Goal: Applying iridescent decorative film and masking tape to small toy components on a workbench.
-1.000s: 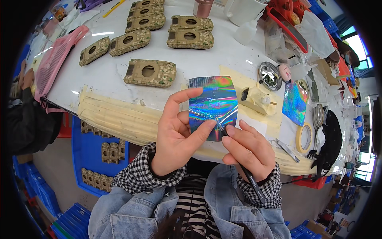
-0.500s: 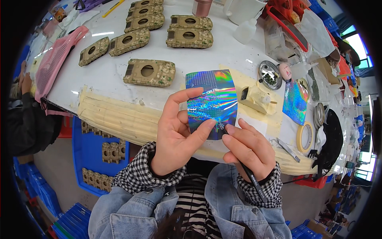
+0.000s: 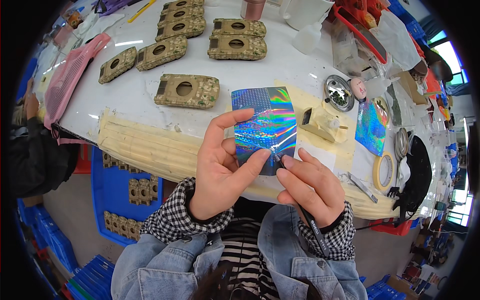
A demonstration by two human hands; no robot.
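I see left hand (image 3: 216,172) pinching holographic sheet (image 3: 267,117), centre frame; right hand (image 3: 316,189) gripping slim black tool (image 3: 313,226), tip at sheet.

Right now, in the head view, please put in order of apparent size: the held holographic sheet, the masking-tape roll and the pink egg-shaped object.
1. Held holographic sheet
2. Masking-tape roll
3. Pink egg-shaped object

A slim black tool (image 3: 313,227) slants up to an iridescent, slightly bowed sheet (image 3: 265,122).
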